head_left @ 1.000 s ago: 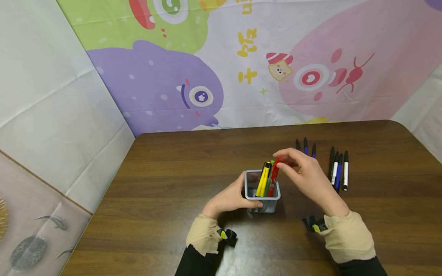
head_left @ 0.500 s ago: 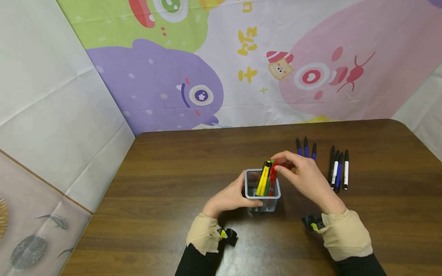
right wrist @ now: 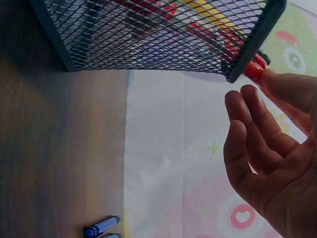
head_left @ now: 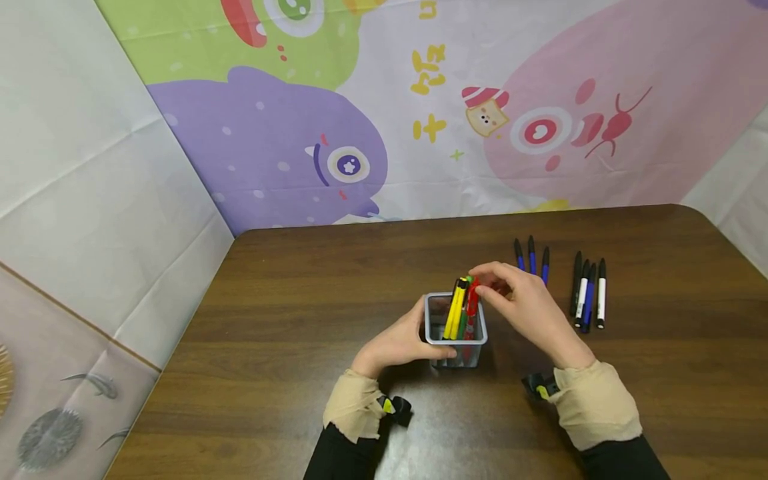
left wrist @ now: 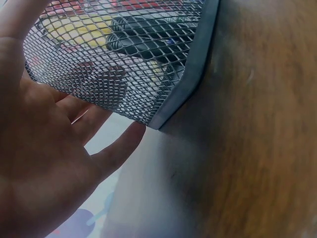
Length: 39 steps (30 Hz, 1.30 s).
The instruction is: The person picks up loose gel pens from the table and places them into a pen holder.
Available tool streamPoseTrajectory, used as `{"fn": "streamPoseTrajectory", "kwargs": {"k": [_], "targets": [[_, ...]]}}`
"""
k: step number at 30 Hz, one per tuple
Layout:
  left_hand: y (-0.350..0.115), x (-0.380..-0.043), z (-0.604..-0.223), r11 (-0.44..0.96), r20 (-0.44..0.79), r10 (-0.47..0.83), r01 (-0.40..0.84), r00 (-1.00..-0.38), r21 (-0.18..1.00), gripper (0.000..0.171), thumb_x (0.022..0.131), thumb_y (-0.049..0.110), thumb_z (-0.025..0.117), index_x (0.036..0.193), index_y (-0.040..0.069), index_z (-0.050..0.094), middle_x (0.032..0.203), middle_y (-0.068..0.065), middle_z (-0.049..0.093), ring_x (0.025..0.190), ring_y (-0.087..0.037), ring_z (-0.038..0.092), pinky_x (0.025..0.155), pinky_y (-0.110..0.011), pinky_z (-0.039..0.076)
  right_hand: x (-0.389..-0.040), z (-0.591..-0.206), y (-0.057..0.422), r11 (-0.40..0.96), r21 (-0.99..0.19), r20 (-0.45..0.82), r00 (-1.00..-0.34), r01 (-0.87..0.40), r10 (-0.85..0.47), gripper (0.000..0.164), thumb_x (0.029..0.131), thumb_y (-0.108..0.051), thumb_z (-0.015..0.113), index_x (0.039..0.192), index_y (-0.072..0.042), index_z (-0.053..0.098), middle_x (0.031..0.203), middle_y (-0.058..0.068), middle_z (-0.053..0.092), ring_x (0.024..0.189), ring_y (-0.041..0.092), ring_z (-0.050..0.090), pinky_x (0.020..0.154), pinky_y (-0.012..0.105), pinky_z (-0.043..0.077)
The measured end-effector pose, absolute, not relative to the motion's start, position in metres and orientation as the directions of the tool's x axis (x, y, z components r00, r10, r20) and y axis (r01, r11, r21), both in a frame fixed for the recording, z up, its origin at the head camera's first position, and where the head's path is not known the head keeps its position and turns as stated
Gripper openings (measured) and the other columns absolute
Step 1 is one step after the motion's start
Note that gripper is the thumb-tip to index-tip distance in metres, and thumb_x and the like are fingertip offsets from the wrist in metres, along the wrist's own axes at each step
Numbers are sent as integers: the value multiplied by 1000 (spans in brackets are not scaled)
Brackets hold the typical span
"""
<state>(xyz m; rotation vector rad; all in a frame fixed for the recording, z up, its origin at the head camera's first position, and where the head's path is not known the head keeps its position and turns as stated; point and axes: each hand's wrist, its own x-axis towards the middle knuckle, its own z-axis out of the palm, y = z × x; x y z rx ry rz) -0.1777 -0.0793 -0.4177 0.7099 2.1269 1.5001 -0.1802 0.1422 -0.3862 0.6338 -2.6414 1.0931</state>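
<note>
A square metal mesh pen holder [head_left: 471,343] stands on the table, and my left hand [head_left: 393,340] grips its left side, thumb across the front. In the left wrist view, the fingers of my left hand [left wrist: 49,148] lie along the mesh wall. Two yellow markers [head_left: 454,313] with black ends lean inside, beside a green one [head_left: 463,323]. At the holder's right side my right hand [head_left: 525,303] pinches the top of a red pen [head_left: 472,307], whose lower part is inside. The right wrist view shows the thumb against the red pen [right wrist: 255,68], other fingers loosely bent.
Right of the holder, a group of black, white and blue markers [head_left: 589,297] lies on the brown wooden table [head_left: 288,320]. Several blue pens with black ends [head_left: 532,255] lie further back, partly hidden behind my right hand. A cartoon-printed cloth [head_left: 420,167] hangs behind the table.
My right hand has moved slightly left with the red pen, whose top now stands closer to the green and yellow markers. The left hand and holder stay in place.
</note>
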Motion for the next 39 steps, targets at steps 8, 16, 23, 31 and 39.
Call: {"fn": "streamPoseTrajectory", "kwargs": {"k": [8,16,23,31,39], "targets": [[-80,-174,-409,291,-66,636,160,-769,943,69,76,9,72,131,12,30,117,-11,52,101,-22,53,91,-37,44,-183,-391,139,649,-602,378,-882,-465,-281,28,88,-13,60,116,-13,59,84,0,63,70,12,56,62,29,46],[-79,-174,-408,298,-72,639,160,-766,941,70,76,9,72,131,12,29,117,-10,52,101,-22,53,89,-32,44,-183,-391,139,651,-604,374,-885,-460,-279,29,88,-13,60,117,-15,58,83,0,63,68,11,55,60,28,45],[-79,-173,-407,294,-73,643,158,-763,942,70,76,8,72,131,11,29,118,-11,52,101,-23,53,87,-27,44,-182,-391,140,649,-606,367,-886,-460,-285,32,88,-13,59,120,-15,56,82,0,63,68,11,55,60,28,45],[-81,-183,-430,308,-62,629,175,-775,935,72,75,13,74,132,18,29,117,-5,52,100,-16,54,88,-28,44,-183,-392,142,652,-594,372,-879,-471,-297,44,88,-14,60,130,-13,47,83,0,61,71,11,56,64,30,47],[-81,-185,-435,318,-47,620,196,-783,927,73,73,20,76,130,23,30,117,-1,53,99,-12,54,87,-27,43,-183,-389,152,669,-584,403,-880,-459,-252,45,90,-17,57,132,-10,42,84,2,60,71,13,55,64,32,46]]}}
